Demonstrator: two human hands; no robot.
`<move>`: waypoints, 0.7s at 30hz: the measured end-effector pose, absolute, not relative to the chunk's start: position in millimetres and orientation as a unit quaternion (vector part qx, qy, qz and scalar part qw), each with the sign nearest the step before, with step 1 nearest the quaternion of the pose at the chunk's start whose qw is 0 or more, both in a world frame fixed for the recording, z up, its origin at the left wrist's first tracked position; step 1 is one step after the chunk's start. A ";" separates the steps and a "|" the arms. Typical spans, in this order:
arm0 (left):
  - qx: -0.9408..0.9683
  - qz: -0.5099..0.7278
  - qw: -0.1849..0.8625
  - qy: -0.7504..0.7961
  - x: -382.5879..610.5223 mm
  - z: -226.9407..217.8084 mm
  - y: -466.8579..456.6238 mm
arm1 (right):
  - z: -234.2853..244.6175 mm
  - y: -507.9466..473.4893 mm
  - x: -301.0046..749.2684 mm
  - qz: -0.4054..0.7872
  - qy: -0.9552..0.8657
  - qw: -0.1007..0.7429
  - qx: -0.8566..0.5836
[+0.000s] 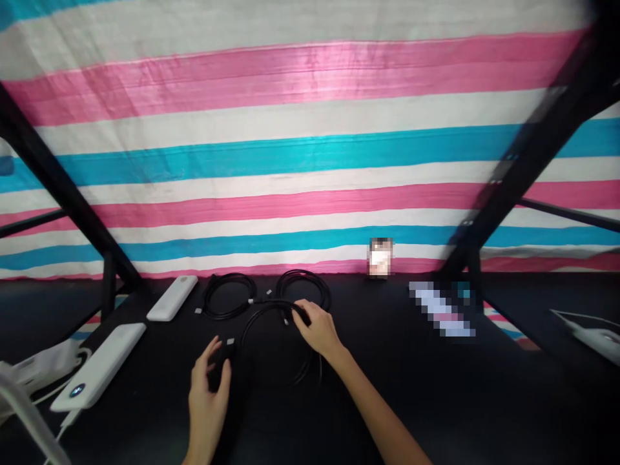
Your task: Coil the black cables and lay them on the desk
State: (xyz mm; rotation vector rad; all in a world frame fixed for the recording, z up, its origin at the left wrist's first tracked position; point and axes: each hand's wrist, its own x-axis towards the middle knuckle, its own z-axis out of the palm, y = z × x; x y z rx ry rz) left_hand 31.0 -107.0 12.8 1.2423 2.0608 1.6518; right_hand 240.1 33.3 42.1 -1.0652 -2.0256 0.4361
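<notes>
On a black table (387, 387) lie three coiled black cables. My right hand (317, 326) is closed on the nearest black cable loop (264, 316), pinching it near its top. My left hand (208, 387) grips a small dark object (220, 365) with a silver plug end (230, 341), apparently the same cable's end. Two more black coils, one (227, 296) at the left and one (303, 284) at the right, rest behind the hands near the wall.
Two white power banks, one (99, 371) near and one (173, 297) farther, lie at the left. A white charger and cord (43, 374) sit at the far left. Black frame bars (62, 194) slant on both sides. A striped tarp (310, 161) hangs behind. Blurred-out patches (440, 310) sit at the right.
</notes>
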 end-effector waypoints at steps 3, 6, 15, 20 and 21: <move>0.445 0.543 0.055 0.710 22.7 12.6 -114.2 | 45.6 33.2 242.0 0.165 -0.827 0.352 -0.407; 0.487 0.525 0.029 0.698 26.5 5.0 -116.5 | 45.1 41.6 248.6 0.172 -0.817 0.356 -0.419; 0.589 0.413 -0.047 0.693 38.3 -8.8 -124.5 | 1.0 121.5 323.7 0.209 -0.471 0.597 -0.615; 0.507 0.365 -0.056 0.779 7.6 -27.7 -142.1 | -6.1 145.4 348.6 0.165 -0.411 0.612 -0.655; 0.484 0.367 -0.070 0.791 4.1 -33.7 -146.3 | -6.5 149.0 350.7 0.156 -0.407 0.607 -0.665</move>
